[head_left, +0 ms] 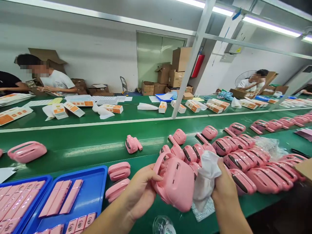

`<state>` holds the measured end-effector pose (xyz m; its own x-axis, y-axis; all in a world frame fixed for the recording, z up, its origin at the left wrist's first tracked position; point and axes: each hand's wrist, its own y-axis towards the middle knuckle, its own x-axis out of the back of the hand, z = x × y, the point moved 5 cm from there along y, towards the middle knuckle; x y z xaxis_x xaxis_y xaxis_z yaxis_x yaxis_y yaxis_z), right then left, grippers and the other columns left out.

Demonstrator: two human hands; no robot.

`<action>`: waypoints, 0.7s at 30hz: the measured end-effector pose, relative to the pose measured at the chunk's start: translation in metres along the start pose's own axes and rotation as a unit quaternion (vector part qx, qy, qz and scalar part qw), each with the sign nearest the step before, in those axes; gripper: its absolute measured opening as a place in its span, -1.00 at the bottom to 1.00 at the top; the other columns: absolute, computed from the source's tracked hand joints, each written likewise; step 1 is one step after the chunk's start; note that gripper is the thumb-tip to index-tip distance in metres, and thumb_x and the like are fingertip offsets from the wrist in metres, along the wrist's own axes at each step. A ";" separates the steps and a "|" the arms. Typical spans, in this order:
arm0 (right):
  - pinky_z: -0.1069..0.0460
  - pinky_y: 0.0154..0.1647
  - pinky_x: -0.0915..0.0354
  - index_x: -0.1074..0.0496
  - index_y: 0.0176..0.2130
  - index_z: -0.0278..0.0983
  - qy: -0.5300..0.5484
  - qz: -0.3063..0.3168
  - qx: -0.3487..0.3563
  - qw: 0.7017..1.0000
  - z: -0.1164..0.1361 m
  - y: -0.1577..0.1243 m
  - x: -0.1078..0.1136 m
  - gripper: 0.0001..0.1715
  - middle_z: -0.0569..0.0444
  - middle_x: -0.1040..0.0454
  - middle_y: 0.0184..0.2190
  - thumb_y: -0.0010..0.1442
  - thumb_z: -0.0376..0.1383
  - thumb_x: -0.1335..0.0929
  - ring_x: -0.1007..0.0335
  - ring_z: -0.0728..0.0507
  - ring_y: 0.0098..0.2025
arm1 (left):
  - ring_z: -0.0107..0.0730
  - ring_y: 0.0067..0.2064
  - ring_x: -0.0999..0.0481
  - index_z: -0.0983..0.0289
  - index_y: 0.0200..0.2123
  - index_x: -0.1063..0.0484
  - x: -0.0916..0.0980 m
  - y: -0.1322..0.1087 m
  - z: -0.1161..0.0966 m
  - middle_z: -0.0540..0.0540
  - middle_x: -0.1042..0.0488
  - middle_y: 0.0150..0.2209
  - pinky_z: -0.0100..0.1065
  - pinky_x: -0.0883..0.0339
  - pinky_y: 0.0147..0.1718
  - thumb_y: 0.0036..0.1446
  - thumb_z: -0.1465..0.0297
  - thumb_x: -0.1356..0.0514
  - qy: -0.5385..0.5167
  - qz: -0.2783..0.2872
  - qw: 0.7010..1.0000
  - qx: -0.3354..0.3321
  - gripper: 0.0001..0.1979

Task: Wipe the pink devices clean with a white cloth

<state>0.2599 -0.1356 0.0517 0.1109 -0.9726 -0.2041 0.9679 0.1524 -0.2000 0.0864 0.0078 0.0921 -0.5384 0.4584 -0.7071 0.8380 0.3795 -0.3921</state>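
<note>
Head view: the left hand (pixel 138 191) was grasping a pink plastic device (pixel 176 185) around its side and held it up above the near edge of the green tabletop (pixel 97 152). The right hand (pixel 225 182) was clenched on a white cloth (pixel 204 178), and this cloth was pressed against the right side of the device. Below the cloth lay a piece of glittery film (pixel 203 208). Just beside the left hand, two pink devices (pixel 119 182) were lying on the tabletop, and at its near left corner were blue trays (pixel 103 182) with pink bars. To the right, many pink devices (pixel 253 172) lay in a crowded group. Farther away, a person in a white shirt (pixel 57 79) sat behind the far tabletop (pixel 136 110).
</note>
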 end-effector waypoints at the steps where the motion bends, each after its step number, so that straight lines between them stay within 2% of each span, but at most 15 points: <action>1: 0.06 -0.53 -0.35 -0.35 -0.32 -0.25 0.020 0.010 -0.022 1.000 0.001 0.003 0.005 -0.44 0.18 -0.42 -0.53 -0.22 0.07 -0.43 -0.35 -0.06 -0.51 | -0.53 -0.40 -0.34 0.40 -0.48 -0.50 -0.004 -0.003 -0.002 0.06 -0.45 -0.41 -0.52 -0.22 -0.42 -0.33 0.63 -0.15 -0.001 0.012 1.000 0.004 -0.76; 3: 0.05 -0.46 -0.39 -0.38 -0.30 -0.25 0.030 0.018 -0.060 0.998 0.004 0.001 0.012 -0.43 0.17 -0.46 -0.48 -0.32 -0.05 -0.49 -0.40 -0.08 -0.47 | -0.50 -0.38 -0.36 0.40 -0.45 -0.51 -0.010 -0.007 -0.004 0.07 -0.46 -0.40 -0.52 -0.22 -0.41 -0.33 0.62 -0.15 0.004 0.026 1.000 0.011 -0.74; 5: 0.06 -0.52 -0.37 -0.42 -0.28 -0.28 0.009 0.003 -0.073 0.997 0.009 -0.012 0.015 -0.39 0.11 -0.50 -0.47 -0.36 -0.10 -0.54 -0.41 -0.11 -0.49 | -0.48 -0.36 -0.37 0.38 -0.39 -0.51 -0.013 -0.009 -0.003 0.09 -0.47 -0.36 -0.50 -0.24 -0.39 -0.31 0.60 -0.15 0.030 0.034 0.999 0.013 -0.70; 7: 0.10 -0.61 -0.30 -0.43 -0.33 -0.31 -0.031 0.020 -0.055 0.998 0.015 -0.031 0.010 -0.41 0.10 -0.48 -0.55 -0.34 -0.06 -0.55 -0.36 -0.08 -0.56 | -0.43 -0.28 -0.38 0.32 -0.27 -0.49 -0.017 -0.006 0.003 0.12 -0.47 -0.21 -0.47 -0.26 -0.36 -0.31 0.59 -0.12 0.090 0.057 0.994 0.006 -0.59; 9: 0.12 -0.61 -0.23 -0.43 -0.37 -0.31 -0.097 0.127 -0.007 0.987 0.018 -0.052 -0.008 -0.47 0.11 -0.45 -0.58 -0.18 0.04 -0.48 -0.32 -0.05 -0.57 | -0.32 -0.09 -0.37 0.27 -0.17 -0.45 -0.019 0.000 0.017 0.13 -0.34 0.04 -0.41 -0.28 -0.23 -0.28 0.59 -0.12 0.205 0.090 0.974 -0.014 -0.51; 10: 0.10 -0.56 -0.23 -0.42 -0.37 -0.31 -0.152 0.184 0.033 0.970 0.019 -0.061 -0.017 -0.47 0.09 -0.44 -0.56 -0.10 0.08 -0.43 -0.32 -0.06 -0.53 | -0.25 0.05 -0.29 0.26 -0.10 -0.41 -0.020 0.003 0.025 0.13 -0.21 0.16 -0.35 -0.26 -0.10 -0.25 0.59 -0.11 0.273 0.101 0.956 -0.031 -0.47; 11: 0.08 -0.51 -0.24 -0.42 -0.35 -0.31 -0.218 0.222 0.075 0.947 0.017 -0.067 -0.023 -0.46 0.08 -0.45 -0.54 -0.05 0.11 -0.38 -0.33 -0.09 -0.49 | -0.20 0.18 -0.14 0.26 0.00 -0.33 -0.020 0.007 0.035 0.14 -0.05 0.24 -0.28 -0.16 0.05 -0.21 0.58 -0.11 0.339 0.109 0.933 -0.051 -0.41; 12: 0.05 -0.44 -0.25 -0.42 -0.33 -0.30 -0.280 0.236 0.111 0.924 0.015 -0.071 -0.026 -0.45 0.07 -0.46 -0.50 -0.01 0.12 -0.35 -0.34 -0.11 -0.45 | -0.18 0.28 0.06 0.29 0.11 -0.21 -0.020 0.011 0.045 0.15 0.11 0.29 -0.22 0.03 0.18 -0.17 0.58 -0.11 0.398 0.118 0.907 -0.075 -0.33; 14: 0.02 -0.35 -0.25 -0.42 -0.29 -0.29 -0.364 0.204 0.152 0.896 0.009 -0.067 -0.019 -0.47 0.06 -0.47 -0.45 0.02 0.11 -0.31 -0.35 -0.15 -0.38 | -0.20 0.33 0.39 0.37 0.26 0.12 -0.024 0.016 0.062 0.21 0.38 0.33 -0.16 0.43 0.26 -0.11 0.56 -0.10 0.485 0.160 0.852 -0.113 -0.18; 15: 0.02 -0.35 -0.23 -0.41 -0.30 -0.28 -0.384 0.179 0.159 0.892 0.007 -0.062 -0.012 -0.50 0.08 -0.46 -0.46 0.04 0.09 -0.29 -0.34 -0.14 -0.39 | -0.23 0.33 0.48 0.38 0.28 0.22 -0.028 0.018 0.070 0.20 0.47 0.33 -0.15 0.52 0.26 -0.09 0.56 -0.09 0.513 0.195 0.827 -0.120 -0.14; 16: 0.03 -0.37 -0.22 -0.41 -0.32 -0.27 -0.392 0.162 0.161 0.891 0.005 -0.056 -0.003 -0.52 0.10 -0.44 -0.48 0.06 0.08 -0.27 -0.31 -0.12 -0.42 | -0.24 0.32 0.53 0.36 0.29 0.24 -0.032 0.019 0.077 0.17 0.53 0.33 -0.15 0.54 0.26 -0.08 0.55 -0.10 0.535 0.235 0.803 -0.119 -0.13; 18: 0.05 -0.43 -0.15 -0.38 -0.41 -0.27 -0.406 0.132 0.172 0.888 0.004 -0.044 0.018 -0.57 0.15 -0.35 -0.55 0.08 0.04 -0.25 -0.23 -0.08 -0.47 | -0.28 0.33 0.49 0.26 0.27 0.10 -0.041 0.020 0.084 0.09 0.47 0.34 -0.17 0.46 0.27 -0.03 0.53 -0.10 0.558 0.305 0.765 -0.104 -0.23; 21: 0.07 -0.47 -0.08 -0.28 -0.50 -0.25 -0.443 0.083 0.184 0.873 0.007 -0.019 0.059 -0.61 0.21 -0.19 -0.61 0.08 0.00 -0.25 -0.10 -0.04 -0.52 | -0.30 0.33 0.22 0.19 0.20 -0.12 -0.047 0.022 0.084 0.09 0.16 0.33 -0.22 0.27 0.27 0.06 0.48 -0.10 0.577 0.359 0.729 -0.083 -0.40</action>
<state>0.2494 -0.1972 0.0499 0.2304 -0.7208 0.6537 0.9109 0.3961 0.1158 0.1374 -0.0732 0.0671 0.2371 0.9211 0.3087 0.9699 -0.2427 -0.0206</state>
